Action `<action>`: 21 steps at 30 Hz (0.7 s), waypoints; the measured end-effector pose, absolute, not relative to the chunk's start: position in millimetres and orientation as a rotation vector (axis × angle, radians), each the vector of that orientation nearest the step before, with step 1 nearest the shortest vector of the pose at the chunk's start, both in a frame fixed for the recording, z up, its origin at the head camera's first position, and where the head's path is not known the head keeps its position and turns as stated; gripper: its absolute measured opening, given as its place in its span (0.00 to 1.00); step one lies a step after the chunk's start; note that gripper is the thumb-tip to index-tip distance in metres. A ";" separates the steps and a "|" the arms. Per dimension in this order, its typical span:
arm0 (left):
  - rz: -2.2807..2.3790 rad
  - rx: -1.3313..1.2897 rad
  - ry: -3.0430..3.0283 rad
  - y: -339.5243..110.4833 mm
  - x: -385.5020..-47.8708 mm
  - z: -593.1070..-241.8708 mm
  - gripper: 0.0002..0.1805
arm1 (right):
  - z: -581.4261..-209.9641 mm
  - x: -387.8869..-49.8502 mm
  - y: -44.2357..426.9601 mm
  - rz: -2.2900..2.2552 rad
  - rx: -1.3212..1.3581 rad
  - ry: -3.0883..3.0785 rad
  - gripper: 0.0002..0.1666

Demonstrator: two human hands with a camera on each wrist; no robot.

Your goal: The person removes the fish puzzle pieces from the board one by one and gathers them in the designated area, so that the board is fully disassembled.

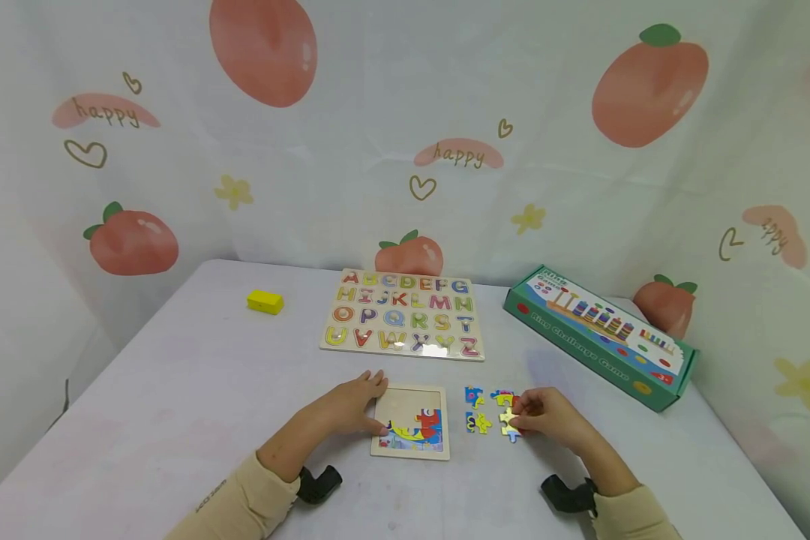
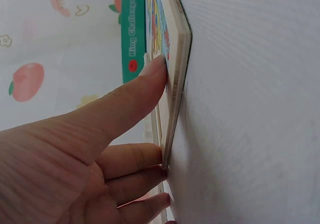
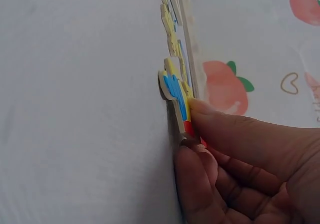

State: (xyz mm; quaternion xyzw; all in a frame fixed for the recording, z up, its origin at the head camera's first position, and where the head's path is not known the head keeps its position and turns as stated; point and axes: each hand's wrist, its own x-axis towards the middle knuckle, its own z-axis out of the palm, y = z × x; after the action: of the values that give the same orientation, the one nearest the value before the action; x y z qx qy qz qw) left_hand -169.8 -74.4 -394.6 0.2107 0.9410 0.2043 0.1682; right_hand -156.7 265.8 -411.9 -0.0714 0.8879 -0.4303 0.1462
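Observation:
A small square wooden puzzle tray (image 1: pixel 447 431) lies on the table, with joined picture pieces (image 1: pixel 427 431) along its lower and right parts. At its left side rests my left hand (image 1: pixel 351 405). In the left wrist view the thumb (image 2: pixel 145 87) lies on the tray's rim (image 2: pixel 181 49), and the fairly straight fingers touch its edge. To the right of the tray, my right hand (image 1: pixel 555 416) pinches a yellow, blue and red jigsaw piece (image 3: pixel 176 97) between thumb and fingers, low over the table. Beside it lie 3 loose pieces, including a blue one (image 1: pixel 473 397) and a blue-yellow one (image 1: pixel 478 424).
Behind the tray lies a wooden alphabet board (image 1: pixel 403 351) with coloured letters. A green Ring Challenge Game box (image 1: pixel 601 337) lies at the back right. Farther left is a yellow block (image 1: pixel 265 302). A printed curtain (image 1: pixel 351 187) hangs behind the white table (image 1: pixel 175 420).

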 end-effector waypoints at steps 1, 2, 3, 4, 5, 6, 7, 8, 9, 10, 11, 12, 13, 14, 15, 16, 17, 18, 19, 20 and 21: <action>0.581 0.599 2.677 -74.5 -169.8 -394.8 0.44 | -412.3 -157.1 265.6 -1.233 -0.199 2.562 0.15; 0.582 0.602 2.677 -74.6 -169.8 -394.9 0.44 | -412.7 -157.3 265.5 -1.227 -0.194 2.566 0.15; 0.582 0.603 2.677 -74.5 -169.8 -395.1 0.44 | -413.1 -157.5 265.4 -1.220 -0.196 2.570 0.15; 0.584 0.604 2.677 -74.5 -169.8 -395.4 0.44 | -413.4 -157.7 265.4 -1.213 -0.199 2.574 0.14; 0.584 0.606 2.677 -74.5 -169.9 -395.6 0.44 | -413.6 -157.7 265.3 -1.208 -0.200 2.576 0.14; 0.582 0.607 2.676 -74.4 -170.0 -395.9 0.44 | -413.7 -157.7 265.0 -1.208 -0.197 2.575 0.14; 0.582 0.607 2.676 -74.3 -170.0 -396.0 0.43 | -413.5 -157.4 264.7 -1.207 -0.202 2.574 0.14; 0.582 0.607 2.676 -74.2 -170.0 -396.2 0.43 | -413.1 -157.1 264.3 -1.203 -0.209 2.575 0.14; 0.582 0.606 2.676 -74.1 -170.1 -396.3 0.43 | -412.6 -156.8 263.8 -1.201 -0.206 2.575 0.14; 0.582 0.606 2.676 -74.1 -170.1 -396.3 0.43 | -412.3 -156.4 263.2 -1.196 -0.201 2.578 0.14; 0.582 0.605 2.676 -74.1 -170.2 -396.2 0.43 | -411.8 -156.2 262.7 -1.191 -0.198 2.582 0.14; 0.581 0.603 2.676 -74.1 -170.2 -396.3 0.43 | -411.4 -156.0 262.3 -1.182 -0.198 2.587 0.13; 0.582 0.602 2.676 -74.1 -170.3 -396.1 0.43 | -411.2 -156.0 261.9 -1.175 -0.196 2.590 0.13; 0.582 0.601 2.676 -74.1 -170.3 -395.9 0.43 | -411.0 -155.9 261.6 -1.168 -0.196 2.593 0.13; 0.581 0.600 2.676 -74.2 -170.3 -395.9 0.43 | -410.8 -155.9 261.4 -1.164 -0.195 2.593 0.13; 0.581 0.599 2.675 -74.1 -170.3 -395.9 0.43 | -410.8 -155.9 261.3 -1.161 -0.202 2.594 0.13; 0.582 0.598 2.674 -74.1 -170.3 -396.1 0.43 | -410.7 -155.9 261.2 -1.161 -0.203 2.590 0.13; 0.582 0.597 2.673 -74.0 -170.3 -396.3 0.43 | -410.6 -155.9 261.1 -1.163 -0.201 2.587 0.13; 0.583 0.597 2.674 -74.0 -170.4 -396.1 0.43 | -410.8 -155.9 261.0 -1.163 -0.195 2.587 0.13; 0.584 0.597 2.674 -74.0 -170.4 -396.1 0.43 | -410.7 -155.9 260.9 -1.165 -0.193 2.588 0.13; 0.584 0.597 2.674 -74.0 -170.4 -396.3 0.43 | -410.7 -155.9 260.9 -1.166 -0.192 2.589 0.13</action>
State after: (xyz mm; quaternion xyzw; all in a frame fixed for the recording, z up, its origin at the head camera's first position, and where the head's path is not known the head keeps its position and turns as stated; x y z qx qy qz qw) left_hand -170.4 -74.0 -396.3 0.2100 0.9408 0.2053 0.1692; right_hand -155.9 260.9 -410.7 -0.0666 0.8998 -0.4053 0.1470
